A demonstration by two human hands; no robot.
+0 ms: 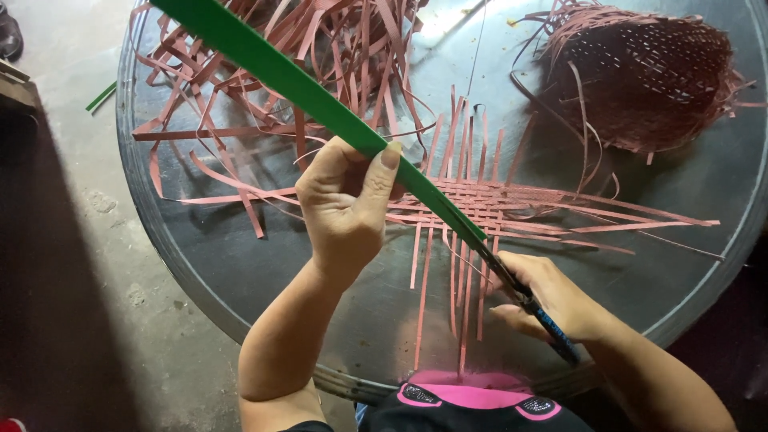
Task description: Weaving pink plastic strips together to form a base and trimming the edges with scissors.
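My left hand grips a long green strip that runs from the upper left down to the middle. My right hand holds a dark-handled blade tool whose tip meets the lower end of the green strip. Beneath both lies a flat woven mat of reddish strips, partly woven, with loose ends pointing out on all sides, resting on a round metal table.
A pile of loose reddish strips covers the table's far left. A woven reddish basket lies on its side at the far right. A small green scrap lies on the concrete floor to the left.
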